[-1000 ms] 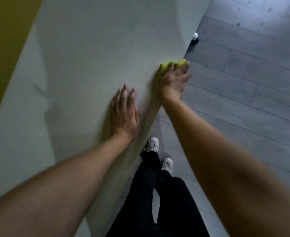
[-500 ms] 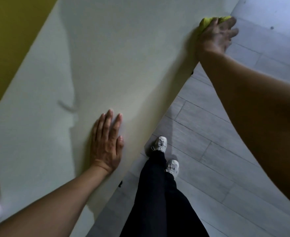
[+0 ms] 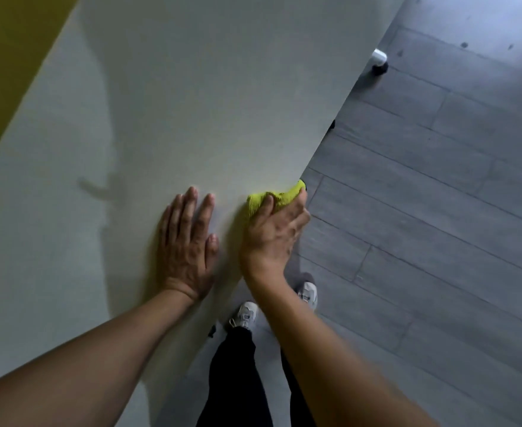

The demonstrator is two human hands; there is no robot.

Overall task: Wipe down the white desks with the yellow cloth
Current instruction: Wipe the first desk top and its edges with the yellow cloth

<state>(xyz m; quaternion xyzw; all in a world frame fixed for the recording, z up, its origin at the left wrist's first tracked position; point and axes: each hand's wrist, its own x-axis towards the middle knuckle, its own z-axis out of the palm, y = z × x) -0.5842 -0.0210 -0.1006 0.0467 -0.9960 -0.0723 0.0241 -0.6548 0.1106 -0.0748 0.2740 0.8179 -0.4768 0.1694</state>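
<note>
Two hands lie side by side on the white desk. Left hand rests flat, fingers straight. Right hand presses the yellow cloth at the desk's edge, the cloth bunched under its fingers and poking out past the fingertips.

Grey plank flooring is stretching across the right side, brightening toward the far right corner where light is falling. A yellow wall is showing at the far left. A small white-and-black caster is sitting on the floor at the far right.
</note>
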